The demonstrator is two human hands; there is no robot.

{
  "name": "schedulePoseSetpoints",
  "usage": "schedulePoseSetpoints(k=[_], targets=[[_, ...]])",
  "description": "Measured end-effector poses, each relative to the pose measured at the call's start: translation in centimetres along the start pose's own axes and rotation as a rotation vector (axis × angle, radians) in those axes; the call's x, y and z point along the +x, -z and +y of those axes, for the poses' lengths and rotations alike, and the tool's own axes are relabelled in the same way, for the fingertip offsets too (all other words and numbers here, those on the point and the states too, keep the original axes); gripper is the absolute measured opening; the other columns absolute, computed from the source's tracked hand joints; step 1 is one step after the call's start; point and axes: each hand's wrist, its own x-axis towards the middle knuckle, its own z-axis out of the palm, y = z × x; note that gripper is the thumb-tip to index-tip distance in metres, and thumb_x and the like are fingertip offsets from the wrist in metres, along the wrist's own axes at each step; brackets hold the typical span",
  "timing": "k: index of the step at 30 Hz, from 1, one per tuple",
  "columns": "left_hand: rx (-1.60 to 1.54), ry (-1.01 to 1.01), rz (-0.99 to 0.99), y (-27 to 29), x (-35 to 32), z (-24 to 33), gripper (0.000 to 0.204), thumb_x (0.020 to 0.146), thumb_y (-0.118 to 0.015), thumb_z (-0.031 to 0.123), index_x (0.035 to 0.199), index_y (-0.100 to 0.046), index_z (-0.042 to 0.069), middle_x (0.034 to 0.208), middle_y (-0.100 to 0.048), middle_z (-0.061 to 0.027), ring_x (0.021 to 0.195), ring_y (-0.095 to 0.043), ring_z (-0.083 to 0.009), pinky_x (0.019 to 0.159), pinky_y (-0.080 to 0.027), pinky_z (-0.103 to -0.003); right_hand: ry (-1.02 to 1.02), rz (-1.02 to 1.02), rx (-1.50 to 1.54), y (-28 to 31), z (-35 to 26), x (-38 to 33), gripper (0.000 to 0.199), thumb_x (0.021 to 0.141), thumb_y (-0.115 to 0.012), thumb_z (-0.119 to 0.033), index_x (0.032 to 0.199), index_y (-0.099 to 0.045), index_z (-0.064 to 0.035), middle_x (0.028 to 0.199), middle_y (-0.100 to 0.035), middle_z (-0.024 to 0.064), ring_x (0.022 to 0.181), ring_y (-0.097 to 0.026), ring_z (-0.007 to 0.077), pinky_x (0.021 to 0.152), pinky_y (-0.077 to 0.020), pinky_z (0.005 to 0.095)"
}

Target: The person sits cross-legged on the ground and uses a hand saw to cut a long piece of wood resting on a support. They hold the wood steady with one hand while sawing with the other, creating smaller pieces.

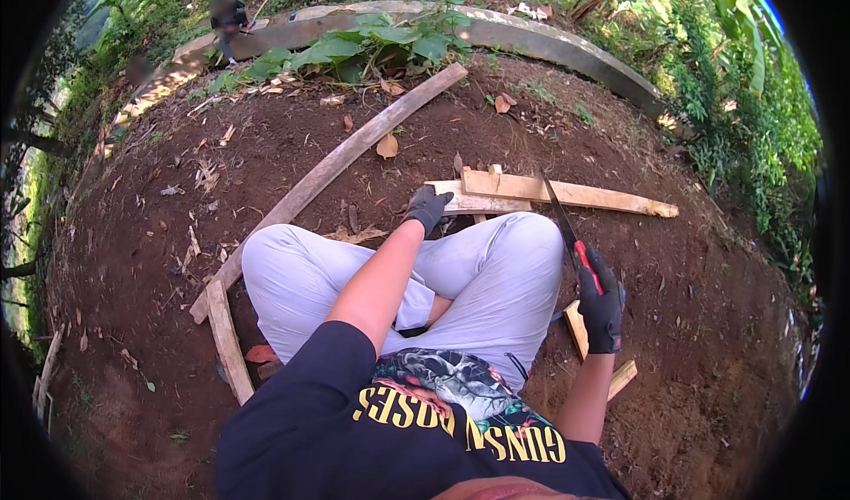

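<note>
My right hand [602, 303], in a dark glove, is closed round the red and black handle of a hand saw [560, 214]. The saw's dark blade points away from me, its tip close to the edge of a long pale plank [611, 197]. Whether the teeth touch the wood I cannot tell. My left hand [428, 210], also gloved, grips the left end of a shorter pale board [478, 203]. This board lies partly under the plank, just beyond my crossed legs. A small wood block [495, 170] shows behind the plank.
A long weathered board [354, 146] lies slantwise on the soil at the left, near a shorter wood piece [228, 341]. Other offcuts [622, 378] lie by my right forearm. Farther off are leafy plants [354, 49], a low curved concrete edge [549, 40] and another person [228, 24].
</note>
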Motion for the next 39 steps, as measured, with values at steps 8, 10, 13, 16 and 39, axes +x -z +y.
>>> schedulePoseSetpoints(k=[8, 10, 13, 16, 39], targets=[[-0.358, 0.198, 0.002, 6.8, 5.6, -7.1, 0.058, 0.098, -0.079, 0.052, 0.124, -0.078, 0.0, 0.113, -0.082, -0.0223, 0.089, -0.082, -0.0354, 0.08, -0.065, -0.046, 0.087, 0.003, -0.055, -2.9, -7.0, 1.5, 0.045, 0.103, -0.073, -0.026, 0.143, -0.073, -0.0054, 0.127, -0.08, 0.0182, 0.119, -0.076, 0.0252, 0.104, -0.0561, 0.04], [-0.134, 0.192, -0.037, 8.8, 5.9, -6.7, 0.066, 0.099, -0.075, 0.058, 0.128, -0.077, -0.001, 0.118, -0.081, -0.0201, 0.094, -0.082, -0.0315, 0.083, -0.064, -0.045, 0.084, 0.035, -0.103, -2.3, -6.7, 1.7, 0.045, 0.103, -0.073, -0.028, 0.141, -0.074, -0.0045, 0.131, -0.079, 0.0196, 0.125, -0.074, 0.0282, 0.108, -0.0547, 0.0408], [0.112, 0.253, 0.006, 13.3, 6.2, -7.3, 0.074, 0.098, -0.074, 0.063, 0.137, -0.073, 0.0, 0.126, -0.079, -0.019, 0.104, -0.08, -0.0305, 0.095, -0.062, -0.046, 0.041, 0.059, -0.098, -2.6, -6.4, 2.9, 0.046, 0.102, -0.074, -0.03, 0.14, -0.075, -0.0043, 0.134, -0.078, 0.0204, 0.129, -0.073, 0.03, 0.111, -0.0538, 0.041], [0.055, 0.211, -0.111, 16.3, 5.2, -7.8, 0.068, 0.098, -0.079, 0.054, 0.138, -0.069, 0.001, 0.118, -0.078, -0.0187, 0.095, -0.079, -0.0314, 0.091, -0.065, -0.05, 0.048, 0.082, -0.087, -3.8, -4.1, 3.2, 0.048, 0.103, -0.073, -0.031, 0.143, -0.072, -0.0052, 0.137, -0.076, 0.0212, 0.13, -0.072, 0.0328, 0.111, -0.0536, 0.0425], [0.922, -0.491, 0.005, 10.8, 0.2, -0.3, 0.106, 0.072, -0.09, 0.055, 0.156, -0.051, 0.004, 0.151, -0.061, -0.0191, 0.14, -0.06, -0.0353, 0.121, -0.045, -0.048, 0.352, 0.387, -0.144, -13.3, -3.7, 1.2, 0.033, 0.099, -0.073, -0.018, 0.128, -0.077, -0.0036, 0.109, -0.08, 0.0231, 0.092, -0.078, 0.0386, 0.086, -0.0616, 0.0475]])
